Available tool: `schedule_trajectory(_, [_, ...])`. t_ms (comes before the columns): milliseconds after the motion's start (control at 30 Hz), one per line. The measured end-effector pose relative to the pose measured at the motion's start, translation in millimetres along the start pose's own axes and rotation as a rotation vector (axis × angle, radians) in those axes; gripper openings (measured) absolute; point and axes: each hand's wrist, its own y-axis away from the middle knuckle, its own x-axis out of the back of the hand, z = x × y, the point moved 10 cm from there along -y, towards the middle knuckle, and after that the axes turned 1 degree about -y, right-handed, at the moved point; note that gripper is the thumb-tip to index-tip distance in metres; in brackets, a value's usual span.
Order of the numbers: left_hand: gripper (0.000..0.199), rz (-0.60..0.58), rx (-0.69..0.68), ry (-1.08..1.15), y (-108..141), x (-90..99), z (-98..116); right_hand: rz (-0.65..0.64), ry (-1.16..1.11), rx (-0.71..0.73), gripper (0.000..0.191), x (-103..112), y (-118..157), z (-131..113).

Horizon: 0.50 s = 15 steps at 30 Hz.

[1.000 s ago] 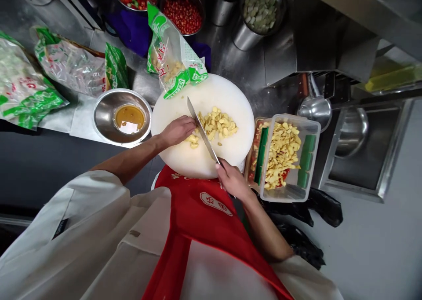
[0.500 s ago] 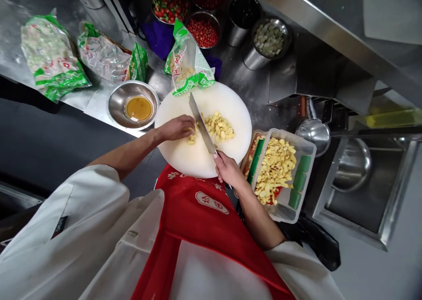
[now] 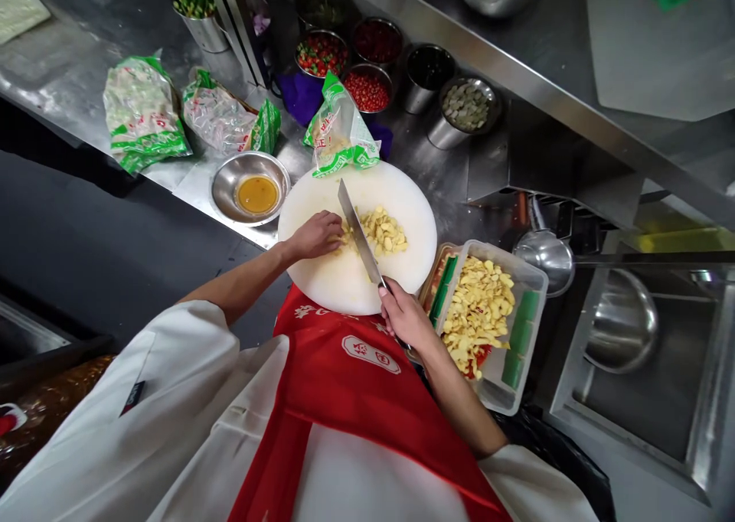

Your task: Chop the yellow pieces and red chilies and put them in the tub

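Note:
A round white cutting board [image 3: 310,291] lies in front of me, with a pile of pale yellow ginger slices [image 3: 387,233] on it. My right hand [image 3: 403,313] grips the dark handle of a kitchen knife [image 3: 360,235], whose long blade slants across the board, left of the pile. Bent fingers of my left hand [image 3: 315,236] press down on ginger at the blade's left side; they partly hide these pieces. A green-and-white plastic bag [image 3: 338,135] rests on the board's far edge.
Left of the board stands a steel bowl [image 3: 223,187] of yellow-brown liquid. More plastic bags [image 3: 146,112] lie beyond. A clear plastic bin [image 3: 531,300] of ginger slices stands right, near a ladle [image 3: 548,262] and a sink [image 3: 648,399]. Steel pots [image 3: 442,132] line the back under a shelf.
The view has shifted, showing more of the back counter and shelf. Both hands remain over the board; the knife blade stays beside the left fingers, which look slightly flatter.

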Motion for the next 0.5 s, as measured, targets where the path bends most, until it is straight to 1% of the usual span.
schedule_trajectory(100, [0.020,-0.074,-0.126,0.032,-2.7,-0.5,6.5,-0.006,0.050,-0.020,0.049,1.3,5.5,-7.4])
schedule_trajectory(167, [0.021,-0.100,-0.170,0.025,-6.1,-3.0,5.2,-0.020,0.058,-0.052,0.050,0.6,6.9,-10.4])
schedule_trajectory(267, [0.025,-0.148,-0.202,-0.023,-10.9,-5.5,4.9,-0.040,0.045,-0.075,0.050,-3.7,-0.2,-16.9])
schedule_trajectory(367, [0.029,-0.239,-0.204,-0.127,-9.0,-0.1,17.7,-0.010,0.066,-0.066,0.046,-8.0,-9.6,-23.1])
schedule_trajectory(433, [0.030,-0.299,-0.165,-0.200,-7.1,4.1,25.2,0.033,0.104,-0.072,0.039,-7.8,-10.2,-18.2])
schedule_trajectory(467, [0.032,-0.336,-0.149,-0.238,-6.5,3.2,25.9,0.056,0.115,-0.111,0.037,-6.1,-10.2,-8.1])
schedule_trajectory(500, [0.036,-0.399,-0.195,-0.284,-4.2,-2.4,28.6,0.032,0.108,-0.169,0.036,-8.2,-11.3,6.4])
